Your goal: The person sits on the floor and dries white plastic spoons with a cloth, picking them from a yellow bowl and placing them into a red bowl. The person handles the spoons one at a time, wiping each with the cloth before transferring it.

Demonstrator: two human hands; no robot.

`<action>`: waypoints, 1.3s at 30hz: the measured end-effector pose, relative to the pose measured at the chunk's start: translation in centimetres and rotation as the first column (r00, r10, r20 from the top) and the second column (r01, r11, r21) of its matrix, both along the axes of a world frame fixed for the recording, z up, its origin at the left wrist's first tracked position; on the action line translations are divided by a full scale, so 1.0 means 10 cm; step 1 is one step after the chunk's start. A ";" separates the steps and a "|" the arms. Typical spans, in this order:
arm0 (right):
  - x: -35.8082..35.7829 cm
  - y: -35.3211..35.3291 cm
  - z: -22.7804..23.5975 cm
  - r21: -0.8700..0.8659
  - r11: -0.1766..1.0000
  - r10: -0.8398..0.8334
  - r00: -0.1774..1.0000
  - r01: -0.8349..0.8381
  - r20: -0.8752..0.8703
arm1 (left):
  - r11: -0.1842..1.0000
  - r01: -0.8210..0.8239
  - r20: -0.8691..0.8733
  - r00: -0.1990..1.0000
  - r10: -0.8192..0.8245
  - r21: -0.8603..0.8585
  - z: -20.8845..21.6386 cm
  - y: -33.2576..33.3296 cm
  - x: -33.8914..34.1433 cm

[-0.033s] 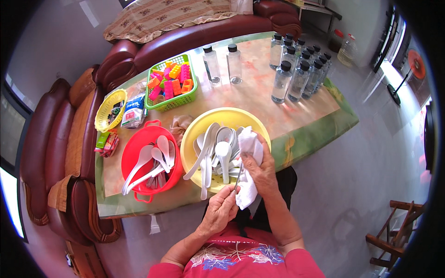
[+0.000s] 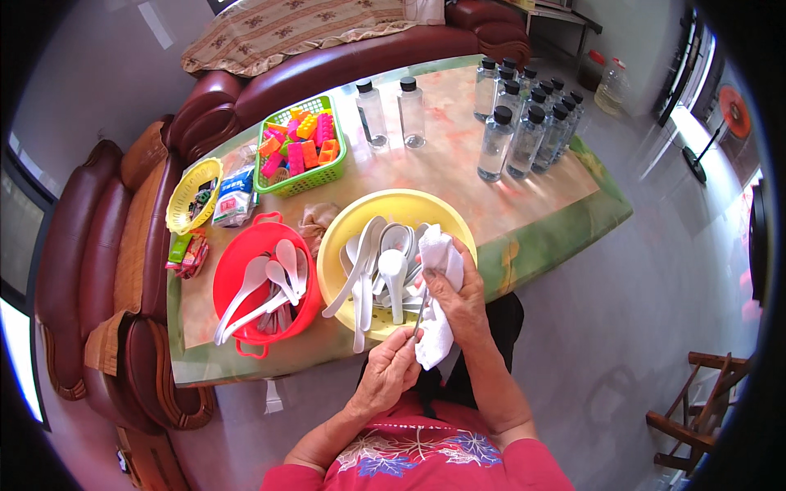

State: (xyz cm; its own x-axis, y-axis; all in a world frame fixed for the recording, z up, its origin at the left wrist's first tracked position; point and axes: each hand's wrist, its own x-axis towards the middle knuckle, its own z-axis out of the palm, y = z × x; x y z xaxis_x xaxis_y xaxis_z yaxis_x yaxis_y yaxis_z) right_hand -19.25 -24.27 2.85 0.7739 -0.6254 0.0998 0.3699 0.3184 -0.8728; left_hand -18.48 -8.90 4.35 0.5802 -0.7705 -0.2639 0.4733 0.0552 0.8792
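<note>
My left hand [image 2: 385, 372] is closed, pinching the near end of a thin metal utensil [image 2: 421, 313]. The utensil's far end is hidden in a white cloth [image 2: 435, 342], so I cannot tell its kind. My right hand [image 2: 463, 301] is closed round that cloth, thumb pressed on top. Both hands are at the near right rim of a yellow basin [image 2: 446, 209], which holds several white spoons and ladles [image 2: 393, 274]. Left of it, a red colander [image 2: 231, 260] with handles holds white spoons [image 2: 252, 278] and some metal cutlery [image 2: 278, 320].
A green basket [image 2: 327, 173] of toy bricks, a yellow basket [image 2: 182, 214] and plastic packets [image 2: 236, 196] stand on the table's left. Clear bottles with black caps [image 2: 524, 147] crowd the far right; two more [image 2: 412, 119] stand mid-table. A wooden stool [image 2: 696, 409] is on the floor at right.
</note>
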 end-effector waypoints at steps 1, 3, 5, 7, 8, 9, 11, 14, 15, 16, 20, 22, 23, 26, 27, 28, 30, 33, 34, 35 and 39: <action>0.00 -0.02 0.00 -0.002 1.000 0.009 1.000 -0.009 -0.001 | 1.000 0.012 -0.002 1.000 -0.012 0.015 -0.05 0.03 0.02; 0.00 -0.12 0.02 -0.006 1.000 0.027 1.000 -0.027 -0.004 | 0.999 0.038 0.014 0.999 -0.038 0.017 -0.05 0.05 0.03; 0.00 -0.21 -0.03 -0.077 0.997 0.013 0.998 -0.018 -0.062 | 0.998 0.063 0.018 0.998 -0.063 0.026 -0.05 0.08 0.05; 0.05 -0.25 -0.06 -0.192 0.979 -0.092 0.989 0.069 -0.112 | 0.996 0.084 0.010 0.996 -0.084 0.033 -0.08 0.09 0.08; 0.06 -0.28 -0.05 -0.108 0.990 -0.101 0.991 0.091 -0.093 | 0.995 0.091 0.013 0.996 -0.092 0.041 -0.07 0.09 0.07; 0.07 -0.32 -0.04 -0.023 0.994 -0.112 0.991 0.111 -0.075 | 0.994 0.099 0.015 0.995 -0.100 0.049 -0.05 0.07 0.05; 0.08 -0.36 -0.02 0.151 0.979 -0.133 0.990 0.137 -0.038 | 0.995 0.089 -0.022 0.996 -0.088 0.044 -0.04 0.05 0.02; 0.07 -0.26 -0.01 0.428 0.903 0.031 0.999 -0.037 0.021 | 1.000 0.029 -0.105 0.994 -0.029 0.000 -0.05 0.02 0.02; -0.01 -0.19 0.03 0.419 0.897 0.144 0.989 -0.139 0.020 | 1.000 0.004 -0.105 0.994 -0.005 -0.015 -0.09 0.00 0.05; -0.02 -0.09 -0.01 0.421 0.890 0.183 0.983 -0.174 0.019 | 0.999 -0.017 -0.107 0.994 0.014 -0.031 -0.13 -0.02 0.06; -0.05 0.27 -0.05 0.311 0.924 0.231 0.973 -0.223 0.013 | 0.997 -0.076 0.100 0.992 0.075 0.009 -0.22 -0.02 0.05; -0.18 0.30 -0.01 0.298 0.914 0.303 0.951 -0.274 -0.056 | 0.992 -0.118 0.300 0.949 0.100 0.043 -0.26 0.00 0.02; -0.20 0.32 -0.01 0.298 0.917 0.295 0.953 -0.264 -0.062 | 0.991 -0.126 0.312 0.944 0.108 0.040 -0.28 0.00 0.02; -0.17 0.31 -0.04 0.300 0.940 0.188 0.981 -0.164 -0.052 | 0.998 -0.061 0.095 0.994 0.061 0.004 -0.22 0.02 0.03; -0.08 0.25 -0.14 0.284 0.954 0.111 0.993 -0.096 -0.037 | 0.999 -0.027 -0.022 0.999 0.026 -0.019 -0.20 0.02 0.04; 0.01 0.20 -0.18 0.270 0.963 0.036 0.999 -0.029 -0.021 | 1.000 0.005 -0.015 1.000 -0.005 -0.015 -0.20 0.03 0.03; 0.12 0.10 -0.14 0.256 0.965 -0.068 0.997 0.057 0.036 | 0.997 0.078 0.004 0.997 -0.078 -0.008 -0.19 0.05 0.02; 0.22 -0.02 -0.17 0.225 0.960 -0.178 0.983 0.165 0.039 | 0.998 0.050 0.010 0.999 -0.050 0.036 -0.07 0.02 0.02; 0.25 -0.06 -0.09 0.334 0.924 -0.205 0.978 0.184 0.026 | 0.999 0.034 -0.002 0.999 -0.034 0.036 -0.06 0.04 0.03; 0.25 -0.11 -0.01 0.435 0.876 -0.233 0.973 0.207 0.007 | 1.000 -0.004 0.014 1.000 0.004 0.013 -0.03 0.03 0.01; 0.01 -0.33 -0.10 0.671 0.738 0.043 0.997 -0.071 0.058 | 0.989 -0.103 0.004 0.995 0.104 -0.103 -0.04 0.02 0.02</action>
